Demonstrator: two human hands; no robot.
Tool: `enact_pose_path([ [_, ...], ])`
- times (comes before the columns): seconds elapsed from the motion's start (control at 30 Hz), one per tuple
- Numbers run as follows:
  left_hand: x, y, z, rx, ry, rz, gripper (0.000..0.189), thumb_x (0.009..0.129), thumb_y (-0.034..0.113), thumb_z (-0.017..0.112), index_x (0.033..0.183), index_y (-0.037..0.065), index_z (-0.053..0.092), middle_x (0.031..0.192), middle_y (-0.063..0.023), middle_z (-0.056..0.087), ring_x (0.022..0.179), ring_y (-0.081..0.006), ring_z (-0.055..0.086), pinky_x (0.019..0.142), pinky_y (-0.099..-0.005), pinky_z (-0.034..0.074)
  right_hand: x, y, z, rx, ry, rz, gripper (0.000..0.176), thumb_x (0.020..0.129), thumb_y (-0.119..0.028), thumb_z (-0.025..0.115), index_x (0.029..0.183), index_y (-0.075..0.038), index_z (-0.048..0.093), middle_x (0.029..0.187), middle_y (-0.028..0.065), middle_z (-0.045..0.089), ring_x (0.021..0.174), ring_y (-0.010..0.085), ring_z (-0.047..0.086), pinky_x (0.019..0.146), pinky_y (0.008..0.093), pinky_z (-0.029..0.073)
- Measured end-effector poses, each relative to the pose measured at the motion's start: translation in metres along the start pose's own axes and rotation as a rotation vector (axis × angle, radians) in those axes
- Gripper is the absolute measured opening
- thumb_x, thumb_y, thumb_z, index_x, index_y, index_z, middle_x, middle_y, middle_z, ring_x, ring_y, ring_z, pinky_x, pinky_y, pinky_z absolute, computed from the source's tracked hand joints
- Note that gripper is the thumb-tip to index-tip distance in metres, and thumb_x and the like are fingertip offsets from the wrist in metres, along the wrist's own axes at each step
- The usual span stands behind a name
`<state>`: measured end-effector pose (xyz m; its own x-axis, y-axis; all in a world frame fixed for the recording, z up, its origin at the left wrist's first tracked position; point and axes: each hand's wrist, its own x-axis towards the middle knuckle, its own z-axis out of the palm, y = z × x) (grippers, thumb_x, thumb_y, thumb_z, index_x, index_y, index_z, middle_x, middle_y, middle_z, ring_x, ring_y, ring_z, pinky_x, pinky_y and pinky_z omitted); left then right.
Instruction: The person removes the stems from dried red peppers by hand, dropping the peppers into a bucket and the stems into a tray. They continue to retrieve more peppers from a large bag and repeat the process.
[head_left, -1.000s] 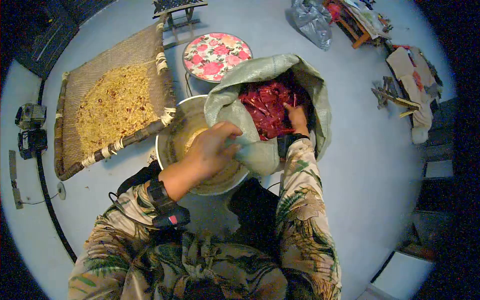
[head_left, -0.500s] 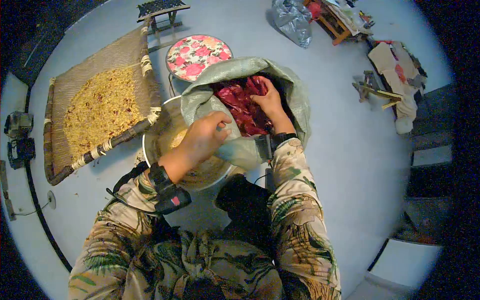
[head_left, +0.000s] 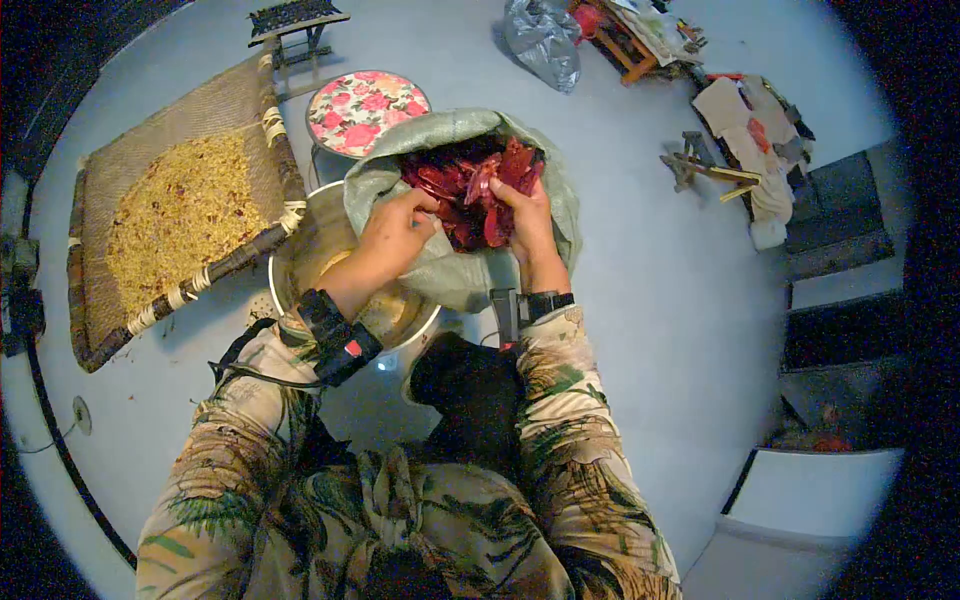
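Note:
A pale green woven sack (head_left: pixel 465 280) stands open in front of me, its rim folded outward. Dark red dried chillies (head_left: pixel 450 180) fill its mouth. My right hand (head_left: pixel 532 220) is closed around several of them, thumb on top, lifting them at the sack's right side. At the left rim, my left hand (head_left: pixel 400 235) has its fingers curled into a pinch beside the chillies; whatever is between the fingertips is too small to make out. Behind the left forearm, partly under the sack, sits a wide white-rimmed basin (head_left: pixel 274 262) with yellowish bits inside.
At left, a wood-framed mesh sieve (head_left: pixel 125 165) carries yellow seeds (head_left: pixel 190 220) with red flecks. Beyond the sack stand a flowered round stool (head_left: pixel 365 112) and a dark stool (head_left: pixel 295 20). A plastic bag (head_left: pixel 545 45) and a cloth-draped bench (head_left: pixel 750 140) are further right.
My right hand has drawn a bunch of chillies up and toward me, its grip turned over. My left hand has stayed near the left rim. The whole view has shifted slightly.

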<state>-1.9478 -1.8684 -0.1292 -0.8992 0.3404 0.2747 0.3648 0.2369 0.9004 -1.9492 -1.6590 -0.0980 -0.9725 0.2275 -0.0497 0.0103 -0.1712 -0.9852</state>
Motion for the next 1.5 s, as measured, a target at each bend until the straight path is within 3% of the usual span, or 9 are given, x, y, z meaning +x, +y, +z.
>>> enact_pose_path([
  [0.13,-0.002,0.014,-0.006,-0.087,0.017,-0.010,0.025,0.077,0.013,0.065,0.098,0.001,0.058,0.089,-0.0134,0.064,0.077,-0.0222,0.062,0.069,-0.0331,0.049,-0.020,-0.014,0.018,0.278,0.002,0.032,0.039,0.076,-0.002,0.065,0.112,-0.005,0.053,0.102,0.0065,0.062,0.091,0.0196,0.060,0.083,0.0333,0.049],
  [0.27,-0.001,0.022,-0.009,-0.243,0.038,-0.019,0.031,0.079,0.018,0.066,0.102,-0.001,0.056,0.093,-0.0133,0.064,0.081,-0.0201,0.062,0.073,-0.0327,0.049,-0.031,-0.015,0.029,0.312,-0.018,0.057,0.039,0.076,-0.001,0.064,0.113,-0.006,0.052,0.101,0.0056,0.061,0.090,0.0186,0.060,0.082,0.0329,0.049],
  [0.6,0.003,0.021,-0.007,-0.509,-0.001,-0.041,0.038,0.079,0.017,0.067,0.110,0.000,0.054,0.100,-0.0114,0.063,0.089,-0.0162,0.059,0.079,-0.0301,0.048,-0.045,-0.007,0.047,0.085,-0.042,-0.061,0.049,0.073,0.001,0.066,0.119,-0.005,0.050,0.105,0.0053,0.061,0.093,0.0168,0.059,0.081,0.0294,0.048],
  [0.77,0.005,0.005,0.000,-0.663,0.065,-0.103,0.031,0.078,0.007,0.067,0.105,-0.001,0.055,0.088,-0.0086,0.063,0.077,-0.0134,0.060,0.067,-0.0258,0.048,-0.039,0.008,0.056,-0.138,-0.078,-0.278,0.058,0.071,0.002,0.068,0.125,-0.003,0.046,0.110,0.0059,0.059,0.099,0.0155,0.057,0.085,0.0296,0.046],
  [0.9,0.010,-0.007,0.004,-0.733,0.075,-0.187,0.025,0.077,0.003,0.067,0.099,0.000,0.055,0.079,-0.0052,0.062,0.069,-0.0114,0.059,0.059,-0.0235,0.047,-0.037,0.010,0.056,-0.048,-0.010,-0.185,0.051,0.075,-0.002,0.068,0.121,-0.003,0.047,0.109,0.0060,0.059,0.096,0.0161,0.057,0.084,0.0298,0.047],
  [1.1,0.008,0.008,-0.006,-0.905,0.005,-0.515,0.017,0.081,0.014,0.066,0.092,0.005,0.057,0.079,-0.0031,0.062,0.070,-0.0146,0.062,0.061,-0.0267,0.049,-0.035,0.003,0.038,0.333,0.136,0.027,0.025,0.083,-0.014,0.063,0.103,-0.006,0.051,0.093,0.0085,0.061,0.079,0.0188,0.061,0.069,0.0339,0.053],
  [1.3,0.007,0.009,-0.014,-1.115,-0.101,-0.595,0.013,0.085,0.017,0.061,0.093,0.007,0.056,0.087,-0.0036,0.063,0.075,-0.0184,0.065,0.067,-0.0306,0.052,-0.029,0.003,0.024,0.534,0.180,0.144,0.024,0.087,-0.025,0.059,0.102,-0.008,0.051,0.093,0.0123,0.062,0.081,0.0224,0.062,0.071,0.0390,0.054],
  [1.5,0.008,0.019,-0.018,-0.997,-0.124,-0.496,0.014,0.085,0.010,0.060,0.097,0.006,0.055,0.092,-0.0045,0.063,0.082,-0.0151,0.062,0.074,-0.0290,0.050,-0.030,-0.009,0.029,0.604,0.087,0.195,0.031,0.089,-0.028,0.055,0.111,-0.006,0.051,0.102,0.0145,0.061,0.089,0.0255,0.061,0.075,0.0422,0.053],
])
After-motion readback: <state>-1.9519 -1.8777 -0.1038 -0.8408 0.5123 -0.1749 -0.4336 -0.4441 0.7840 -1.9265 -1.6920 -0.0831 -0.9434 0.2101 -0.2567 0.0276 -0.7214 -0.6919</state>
